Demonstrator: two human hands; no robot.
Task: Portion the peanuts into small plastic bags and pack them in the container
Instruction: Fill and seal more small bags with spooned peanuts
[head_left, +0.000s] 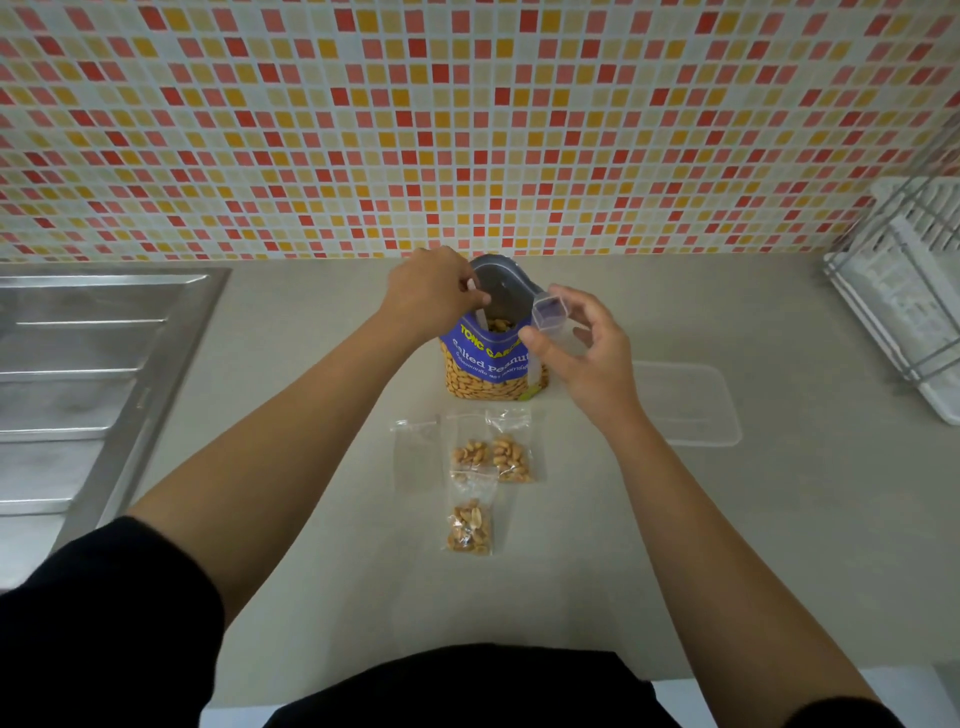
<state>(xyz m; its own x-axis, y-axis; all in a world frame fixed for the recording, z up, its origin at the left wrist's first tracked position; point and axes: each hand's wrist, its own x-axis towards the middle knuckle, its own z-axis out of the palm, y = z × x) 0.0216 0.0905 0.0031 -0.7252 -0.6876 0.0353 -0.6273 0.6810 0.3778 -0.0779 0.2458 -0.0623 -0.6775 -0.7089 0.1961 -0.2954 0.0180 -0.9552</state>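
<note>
**Head view: cup poised at the mouth of the peanut bag**

The peanut bag (491, 364) stands upright on the counter (311, 571), its long axis vertical and its open mouth pointing up toward the camera. The left hand (431, 291) is the nearer one, its fingertips pinching the bag's far-left rim and holding the mouth apart. The right hand (592, 358) grasps a small clear cup (549, 312) between thumb and fingers. The opening lies just left of and below those fingertips, so the dip to come probably runs down and leftward. Which way the cup's open end faces cannot be told.

Nearer the person than both sets of fingers lie three filled small bags (511, 460) and one empty small bag (415, 452). The clear container (685, 402) sits just right of the right hand, with nothing visible inside. A sink (78, 374) lies far left and a dish rack (904, 291) far right.
</note>
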